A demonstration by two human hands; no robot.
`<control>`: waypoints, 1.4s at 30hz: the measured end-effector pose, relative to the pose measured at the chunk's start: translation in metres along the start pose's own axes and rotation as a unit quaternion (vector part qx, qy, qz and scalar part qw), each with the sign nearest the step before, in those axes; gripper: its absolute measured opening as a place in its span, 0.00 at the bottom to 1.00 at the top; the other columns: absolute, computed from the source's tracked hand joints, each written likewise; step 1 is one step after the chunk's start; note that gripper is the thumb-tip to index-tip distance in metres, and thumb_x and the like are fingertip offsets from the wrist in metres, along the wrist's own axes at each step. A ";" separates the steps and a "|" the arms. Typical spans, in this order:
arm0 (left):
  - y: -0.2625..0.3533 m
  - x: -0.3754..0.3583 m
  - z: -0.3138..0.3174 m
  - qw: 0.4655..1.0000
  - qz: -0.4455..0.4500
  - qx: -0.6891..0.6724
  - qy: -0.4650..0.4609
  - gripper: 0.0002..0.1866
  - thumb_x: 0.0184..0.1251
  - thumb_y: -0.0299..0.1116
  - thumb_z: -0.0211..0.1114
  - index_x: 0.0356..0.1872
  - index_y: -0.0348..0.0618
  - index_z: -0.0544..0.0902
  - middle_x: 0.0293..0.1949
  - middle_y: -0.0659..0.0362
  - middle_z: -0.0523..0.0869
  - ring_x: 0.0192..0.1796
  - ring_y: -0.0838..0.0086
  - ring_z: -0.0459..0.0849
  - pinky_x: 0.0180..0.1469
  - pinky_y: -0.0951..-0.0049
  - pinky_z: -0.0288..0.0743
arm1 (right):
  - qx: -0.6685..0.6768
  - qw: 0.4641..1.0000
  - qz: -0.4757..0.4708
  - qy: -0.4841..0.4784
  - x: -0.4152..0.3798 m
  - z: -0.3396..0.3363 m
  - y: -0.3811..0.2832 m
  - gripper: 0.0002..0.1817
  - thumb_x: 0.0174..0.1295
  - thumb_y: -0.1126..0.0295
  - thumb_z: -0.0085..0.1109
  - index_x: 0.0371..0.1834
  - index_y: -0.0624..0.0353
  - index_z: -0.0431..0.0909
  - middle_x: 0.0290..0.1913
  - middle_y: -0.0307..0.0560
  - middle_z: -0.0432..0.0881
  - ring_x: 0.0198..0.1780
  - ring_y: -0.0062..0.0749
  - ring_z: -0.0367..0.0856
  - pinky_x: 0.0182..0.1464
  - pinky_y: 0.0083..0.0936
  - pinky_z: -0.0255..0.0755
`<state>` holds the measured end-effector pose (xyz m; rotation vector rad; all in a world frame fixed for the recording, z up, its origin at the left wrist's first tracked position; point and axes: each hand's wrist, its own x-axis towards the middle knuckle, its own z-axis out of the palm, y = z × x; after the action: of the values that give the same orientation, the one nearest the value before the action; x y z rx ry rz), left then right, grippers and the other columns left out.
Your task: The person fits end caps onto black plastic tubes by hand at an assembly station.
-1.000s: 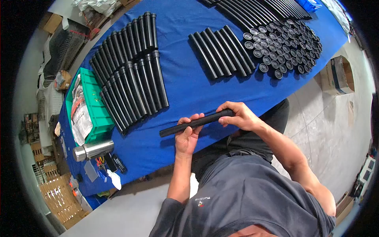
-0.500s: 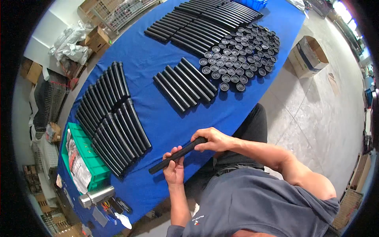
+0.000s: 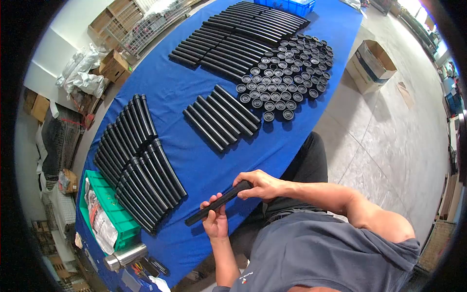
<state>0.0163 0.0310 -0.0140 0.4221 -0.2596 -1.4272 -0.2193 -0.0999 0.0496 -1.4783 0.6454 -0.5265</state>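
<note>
A black tube (image 3: 198, 215) is held slantwise in front of my body, above the near edge of the blue-covered table. My left hand (image 3: 216, 221) supports it from below near its middle, thumb on one side and fingers on the other. Around the upper right end wraps my right hand (image 3: 260, 186), which partly hides that end. Several loose black tubes (image 3: 221, 117) lie side by side beyond my hands. Many round black caps (image 3: 277, 80) are spread to their right. Left of my hands, two rows of black tubes with collared ends (image 3: 146, 175) are laid out.
More black tubes (image 3: 233, 39) lie in rows at the far end, near a blue crate (image 3: 294, 7). A green bin (image 3: 124, 221) with wrapped material stands at the left, beside a metal cylinder (image 3: 125, 256) and small tools. An open cardboard box (image 3: 372, 65) sits on the floor.
The view has shifted slightly, so the table's contents appear lower and a little to the left. Both hands keep hold of the tube in nearly the same pose.
</note>
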 end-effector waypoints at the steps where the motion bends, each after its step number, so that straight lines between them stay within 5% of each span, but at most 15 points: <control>1: 0.000 0.000 0.000 1.000 0.001 0.003 -0.002 0.17 0.69 0.20 0.69 0.57 0.39 0.81 0.66 0.42 0.82 0.75 0.47 0.74 0.80 0.44 0.65 | -0.011 1.000 0.001 0.002 0.000 0.000 0.002 0.21 0.67 0.63 0.72 0.58 0.62 0.79 0.35 0.43 0.86 0.38 0.23 0.84 0.39 0.27 0.76; 6: -0.002 0.003 0.004 1.000 0.004 0.001 0.003 0.19 0.70 0.22 0.69 0.61 0.39 0.81 0.67 0.42 0.81 0.75 0.48 0.74 0.80 0.45 0.67 | -0.054 0.997 -0.049 0.023 0.001 0.002 0.006 0.21 0.66 0.64 0.72 0.57 0.62 0.79 0.39 0.46 0.86 0.39 0.28 0.84 0.40 0.29 0.76; 9: 0.000 0.004 0.006 0.999 -0.003 -0.036 0.005 0.19 0.72 0.24 0.68 0.62 0.40 0.81 0.67 0.43 0.81 0.75 0.48 0.74 0.79 0.46 0.68 | -0.143 0.960 -0.231 0.070 0.004 0.008 0.016 0.22 0.65 0.63 0.72 0.58 0.62 0.79 0.43 0.48 0.85 0.41 0.31 0.84 0.42 0.31 0.76; 13: -0.001 0.002 -0.004 0.999 0.001 -0.045 -0.008 0.17 0.73 0.24 0.67 0.60 0.40 0.82 0.68 0.43 0.81 0.75 0.48 0.74 0.79 0.47 0.70 | -0.074 0.993 -0.087 0.016 0.000 0.004 -0.009 0.20 0.68 0.63 0.70 0.57 0.63 0.79 0.40 0.50 0.83 0.42 0.37 0.84 0.44 0.35 0.78; 29: 0.000 0.003 0.009 0.999 -0.011 -0.037 -0.001 0.18 0.73 0.22 0.66 0.62 0.38 0.80 0.67 0.41 0.81 0.74 0.47 0.75 0.78 0.49 0.71 | -0.150 0.966 -0.209 0.022 0.000 0.006 0.004 0.17 0.71 0.65 0.67 0.56 0.63 0.78 0.45 0.53 0.82 0.45 0.45 0.85 0.44 0.36 0.78; 35: 0.000 0.004 0.009 0.999 -0.010 -0.030 -0.005 0.18 0.74 0.23 0.66 0.63 0.38 0.79 0.67 0.41 0.81 0.74 0.47 0.74 0.79 0.48 0.70 | -0.061 0.998 -0.009 -0.025 -0.001 0.003 -0.010 0.18 0.70 0.64 0.67 0.56 0.63 0.78 0.44 0.54 0.81 0.44 0.48 0.84 0.44 0.37 0.78; 38: 0.001 0.004 0.006 0.999 -0.016 -0.041 -0.006 0.18 0.74 0.23 0.66 0.62 0.39 0.80 0.67 0.41 0.81 0.74 0.47 0.74 0.79 0.48 0.70 | -0.138 0.974 -0.182 0.013 0.001 0.006 -0.001 0.18 0.70 0.64 0.67 0.55 0.63 0.78 0.43 0.53 0.81 0.42 0.48 0.84 0.42 0.38 0.78; 42: 0.001 0.001 0.000 1.000 -0.007 -0.022 -0.009 0.17 0.74 0.24 0.67 0.61 0.39 0.80 0.66 0.41 0.81 0.74 0.47 0.75 0.78 0.48 0.70 | -0.136 0.978 -0.158 -0.003 0.001 0.004 -0.001 0.17 0.71 0.64 0.66 0.55 0.64 0.77 0.42 0.54 0.80 0.42 0.48 0.83 0.42 0.40 0.77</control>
<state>0.0173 0.0304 -0.0136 0.3764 -0.2396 -1.4490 -0.2162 -0.0975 0.0505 -1.8563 0.4912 -0.6975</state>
